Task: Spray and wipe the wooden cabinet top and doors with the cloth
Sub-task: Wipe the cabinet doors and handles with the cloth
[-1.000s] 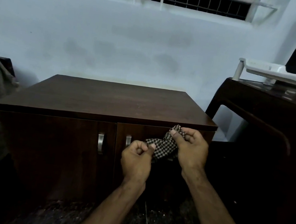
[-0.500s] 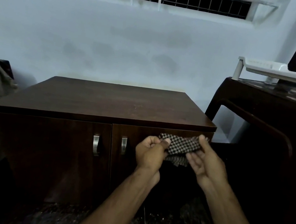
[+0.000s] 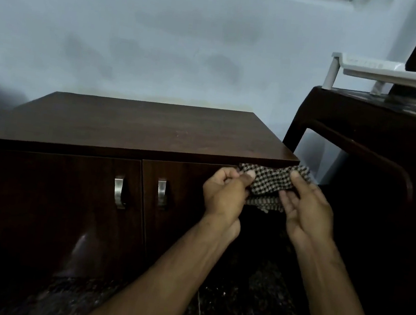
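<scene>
Pale blue wall (image 3: pixel 163 45) behind the wooden cabinet (image 3: pixel 152 129): I see my left hand (image 3: pixel 224 196) pinching the checked cloth (image 3: pixel 271 182) at the cabinet's front right corner, my right hand (image 3: pixel 305 212) gripping its other end, thumb on top.

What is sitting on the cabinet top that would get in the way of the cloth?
Nothing visible. The cloth, held between the left hand and right hand, is by the front right corner of the cabinet top, which shows bare wood.
</scene>
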Tool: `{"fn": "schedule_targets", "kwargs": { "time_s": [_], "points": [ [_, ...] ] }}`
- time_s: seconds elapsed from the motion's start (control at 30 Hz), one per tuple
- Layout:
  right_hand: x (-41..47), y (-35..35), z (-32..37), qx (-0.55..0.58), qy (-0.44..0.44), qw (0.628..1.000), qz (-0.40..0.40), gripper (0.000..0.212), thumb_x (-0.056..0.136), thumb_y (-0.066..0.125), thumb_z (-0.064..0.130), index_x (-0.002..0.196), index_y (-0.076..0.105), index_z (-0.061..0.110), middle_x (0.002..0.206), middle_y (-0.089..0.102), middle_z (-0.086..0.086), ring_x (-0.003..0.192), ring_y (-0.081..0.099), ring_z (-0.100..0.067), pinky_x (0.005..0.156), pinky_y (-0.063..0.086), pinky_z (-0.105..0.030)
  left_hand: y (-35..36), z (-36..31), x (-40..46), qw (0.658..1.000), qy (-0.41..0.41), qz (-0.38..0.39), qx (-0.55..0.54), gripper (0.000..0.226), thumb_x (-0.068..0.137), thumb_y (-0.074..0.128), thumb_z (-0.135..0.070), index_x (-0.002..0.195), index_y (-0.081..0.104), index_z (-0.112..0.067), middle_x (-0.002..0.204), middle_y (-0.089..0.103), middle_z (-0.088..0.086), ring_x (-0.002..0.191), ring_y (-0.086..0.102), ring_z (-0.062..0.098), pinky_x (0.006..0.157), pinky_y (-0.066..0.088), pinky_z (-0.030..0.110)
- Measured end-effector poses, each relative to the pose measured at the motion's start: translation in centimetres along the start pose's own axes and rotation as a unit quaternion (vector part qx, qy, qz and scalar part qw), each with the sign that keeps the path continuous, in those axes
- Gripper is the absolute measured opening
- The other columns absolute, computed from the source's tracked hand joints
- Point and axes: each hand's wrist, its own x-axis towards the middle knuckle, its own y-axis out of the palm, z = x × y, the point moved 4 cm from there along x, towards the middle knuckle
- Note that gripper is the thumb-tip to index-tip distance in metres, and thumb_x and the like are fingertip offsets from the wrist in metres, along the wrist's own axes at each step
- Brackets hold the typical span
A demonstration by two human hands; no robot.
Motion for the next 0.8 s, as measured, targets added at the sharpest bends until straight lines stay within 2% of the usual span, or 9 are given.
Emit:
{"fn": "schedule_targets", "kwargs": {
  "time_s": [0.1, 0.2, 0.33, 0.4, 0.57, 0.67, 0.73, 0.8],
  "points": [
    [0.1, 0.3, -0.1, -0.015, -0.059, 0.998, 0.010, 0.025, 0.094, 0.066, 0.011, 0.119, 0.066, 0.009, 0.107, 0.075, -0.003, 0.095, 0.072, -0.014, 0.076, 0.058, -0.026, 0.1, -0.1, 0.3, 0.997, 0.068, 0.011, 0.025, 0.041, 0.088, 0.071, 0.002, 0.063, 0.047, -0.021, 0.072, 0.056, 0.002, 0.069, 0.051, 0.011, 0.065, 0.047, 0.024],
    [0.4, -0.2, -2.4, -0.074, -0.082, 0.994, -0.021, 0.025, 0.096, 0.064, 0.010, 0.121, 0.064, 0.006, 0.104, 0.073, -0.006, 0.092, 0.072, -0.016, 0.074, 0.060, -0.028, -1.1, 1.5, 0.8, 0.990, 0.121, 0.009, 0.066, 0.040, 0.089, 0.070, 0.002, 0.064, 0.046, -0.019, 0.067, 0.059, -0.007, 0.064, 0.052, 0.001, 0.065, 0.046, 0.016],
    [1.0, -2.9, -6.3, -0.153, -0.095, 0.982, -0.058, 0.019, 0.097, 0.062, 0.012, 0.115, 0.065, 0.012, 0.104, 0.072, -0.008, 0.097, 0.070, -0.026, 0.084, 0.058, -0.041, -2.6, 5.1, 0.9, 0.987, 0.119, 0.012, 0.110, 0.041, 0.089, 0.071, -0.004, 0.063, 0.046, -0.022, 0.065, 0.052, -0.005, 0.066, 0.044, 0.009, 0.062, 0.040, 0.025],
    [0.8, -4.7, -8.1, -0.212, -0.110, 0.968, -0.075, 0.013, 0.097, 0.062, 0.014, 0.108, 0.064, 0.019, 0.103, 0.072, -0.008, 0.093, 0.068, -0.025, 0.088, 0.055, -0.047, -3.8, 7.3, 0.7, 0.984, 0.110, 0.010, 0.142, 0.043, 0.089, 0.072, -0.007, 0.061, 0.045, -0.026, 0.063, 0.047, -0.006, 0.061, 0.038, 0.008, 0.057, 0.034, 0.027],
    [-0.1, -8.1, -13.3, -0.308, -0.103, 0.940, -0.101, 0.017, 0.097, 0.060, 0.014, 0.114, 0.059, 0.016, 0.107, 0.069, -0.009, 0.097, 0.066, -0.024, 0.093, 0.054, -0.045, -7.7, 12.0, 0.3, 0.968, 0.100, -0.005, 0.230, 0.043, 0.088, 0.073, -0.016, 0.059, 0.045, -0.030, 0.058, 0.043, -0.011, 0.056, 0.033, 0.006, 0.056, 0.031, 0.029],
    [-0.4, -9.8, -15.4, -0.362, -0.071, 0.921, -0.128, 0.022, 0.098, 0.058, 0.017, 0.119, 0.059, 0.009, 0.108, 0.065, -0.006, 0.101, 0.062, -0.023, 0.091, 0.050, -0.036, -9.3, 14.3, 0.2, 0.958, 0.082, -0.013, 0.276, 0.044, 0.089, 0.074, -0.016, 0.058, 0.045, -0.029, 0.054, 0.040, -0.014, 0.053, 0.033, 0.002, 0.051, 0.030, 0.027],
    [-0.3, -11.4, -18.0, -0.375, -0.015, 0.916, -0.143, 0.020, 0.097, 0.060, 0.019, 0.117, 0.061, 0.014, 0.112, 0.066, -0.007, 0.103, 0.062, -0.026, 0.094, 0.051, -0.040, -10.7, 16.3, 0.1, 0.948, 0.042, -0.034, 0.313, 0.043, 0.088, 0.074, -0.014, 0.057, 0.046, -0.026, 0.050, 0.040, -0.014, 0.049, 0.033, 0.001, 0.047, 0.029, 0.025],
    [0.1, -13.7, -21.7, -0.355, 0.070, 0.920, -0.149, 0.011, 0.093, 0.063, 0.020, 0.102, 0.061, 0.025, 0.114, 0.070, -0.013, 0.104, 0.066, -0.032, 0.093, 0.055, -0.049, -12.3, 18.2, -0.1, 0.941, -0.019, -0.074, 0.330, 0.041, 0.086, 0.074, -0.011, 0.056, 0.048, -0.022, 0.047, 0.042, -0.014, 0.049, 0.036, 0.003, 0.048, 0.031, 0.023]
  ]
}}
